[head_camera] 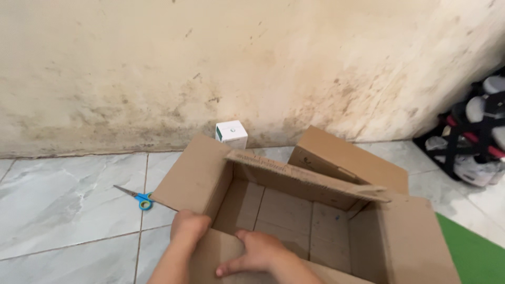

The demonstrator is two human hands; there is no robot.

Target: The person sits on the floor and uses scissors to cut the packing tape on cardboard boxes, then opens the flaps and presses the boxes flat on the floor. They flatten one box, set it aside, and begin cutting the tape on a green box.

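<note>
An open brown cardboard box (pixel 294 210) sits on the tiled floor with its flaps spread out; its inside looks empty. My left hand (pixel 188 226) curls over the box's near left corner, gripping the edge by the left flap. My right hand (pixel 256 253) lies flat on the near flap, fingers pointing left and pressing it down. A small white carton with a green mark (pixel 231 133) stands against the wall behind the box.
Blue-handled scissors (pixel 138 198) lie on the marble tiles left of the box. A stained beige wall (pixel 210 68) runs along the back. A black shoe rack with shoes (pixel 476 139) stands at the right. A green mat (pixel 473 255) lies at the lower right.
</note>
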